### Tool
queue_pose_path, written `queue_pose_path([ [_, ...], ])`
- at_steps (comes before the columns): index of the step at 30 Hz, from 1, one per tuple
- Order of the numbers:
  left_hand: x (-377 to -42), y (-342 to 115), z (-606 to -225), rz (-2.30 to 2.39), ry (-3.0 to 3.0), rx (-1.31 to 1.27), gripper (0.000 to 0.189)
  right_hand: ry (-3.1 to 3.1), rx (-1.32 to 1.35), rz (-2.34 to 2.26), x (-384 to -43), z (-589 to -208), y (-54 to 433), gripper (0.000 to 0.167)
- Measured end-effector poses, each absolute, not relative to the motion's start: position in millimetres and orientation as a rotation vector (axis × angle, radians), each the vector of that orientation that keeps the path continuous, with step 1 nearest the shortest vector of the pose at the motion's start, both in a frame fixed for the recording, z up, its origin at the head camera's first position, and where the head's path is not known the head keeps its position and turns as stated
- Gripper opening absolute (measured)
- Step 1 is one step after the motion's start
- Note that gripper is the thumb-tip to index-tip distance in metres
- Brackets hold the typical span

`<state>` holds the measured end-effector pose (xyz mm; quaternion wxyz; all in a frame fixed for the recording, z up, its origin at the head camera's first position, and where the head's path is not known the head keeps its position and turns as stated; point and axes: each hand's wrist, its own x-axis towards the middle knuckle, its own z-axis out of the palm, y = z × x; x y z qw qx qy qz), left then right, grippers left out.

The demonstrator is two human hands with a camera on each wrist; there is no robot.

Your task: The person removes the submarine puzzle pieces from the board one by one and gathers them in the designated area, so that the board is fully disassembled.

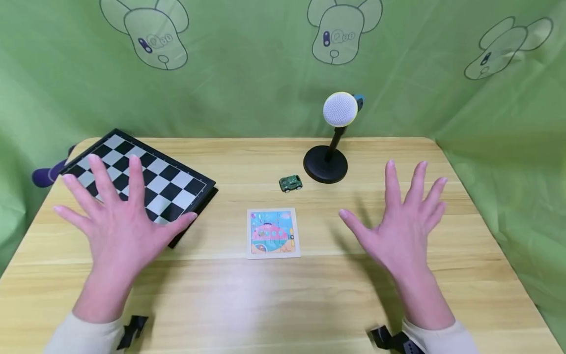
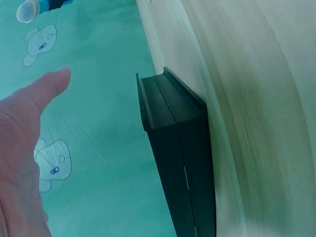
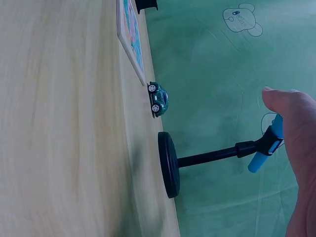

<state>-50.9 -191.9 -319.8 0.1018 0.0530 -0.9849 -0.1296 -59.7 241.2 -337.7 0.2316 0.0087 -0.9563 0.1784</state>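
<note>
My left hand (image 1: 121, 223) is held with its fingers spread above the near part of a black-and-white chessboard (image 1: 161, 184). In the left wrist view, the thick black side of the chessboard (image 2: 182, 143) shows beside the thumb, apart from it. My right hand (image 1: 402, 228), fingers spread too, hovers over the right half of the table and holds nothing. Between the hands lies a small square picture puzzle (image 1: 273, 233) with a pink submarine on it. Behind the puzzle stands a small green toy car (image 1: 290, 183).
A toy microphone (image 1: 340, 109) with a blue handle stands upright on a round black base (image 1: 325, 164) near the table's back edge. Something purple (image 1: 48, 174) juts out behind the chessboard's left corner. Green cloth (image 1: 247, 88) hangs behind the wooden table (image 1: 247, 305).
</note>
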Motion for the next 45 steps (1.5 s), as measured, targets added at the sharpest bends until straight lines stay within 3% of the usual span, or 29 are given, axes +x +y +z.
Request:
queue_pose_path([
  [5,-56,-185,-320,-0.436,-2.791,0.146,0.141,-2.501,0.100,0.547,-65,-337,237,0.110],
  [11,-60,-161,-327,-0.533,-2.306,-0.092,0.110,-2.311,0.273,0.697,-78,-334,221,0.099],
  [13,-58,-150,-329,-0.564,-2.237,-0.173,0.107,-2.305,0.310,0.773,-81,-335,213,0.097],
  [23,-41,-111,-345,-0.993,-2.654,-0.037,0.136,-2.454,0.384,1.251,-93,-343,173,0.098],
  [45,-57,-81,-391,-1.498,-2.958,-0.015,0.130,-2.701,0.521,1.661,-107,-382,134,0.080],
])
